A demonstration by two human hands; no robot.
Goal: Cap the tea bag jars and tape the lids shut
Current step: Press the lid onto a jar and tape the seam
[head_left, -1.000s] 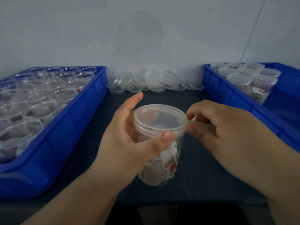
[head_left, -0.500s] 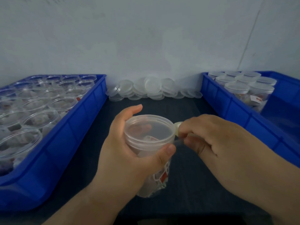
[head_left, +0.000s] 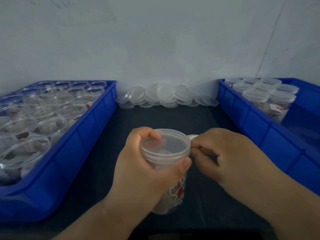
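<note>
Nearest the camera, over the dark table (head_left: 97, 170), the left hand (head_left: 143, 170) wraps a clear, round plastic jar (head_left: 173, 196) of tea bags just under its translucent lid (head_left: 164, 144), thumb in front. Just beside the lid's right edge, the right hand (head_left: 230, 156) pinches a pale tape roll (head_left: 194, 136). Farther off, loose lids (head_left: 164, 94) lie piled against the wall between the left blue bin (head_left: 78, 144) and the right blue bin (head_left: 251, 118).

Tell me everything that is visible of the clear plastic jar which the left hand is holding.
The clear round plastic jar, wearing a translucent ridged lid, holds white tea bags with red tags. It is held about upright over the dark table. The left hand grips it just under the lid; the right hand, holding a pale tape roll, touches the lid's right rim.
</note>
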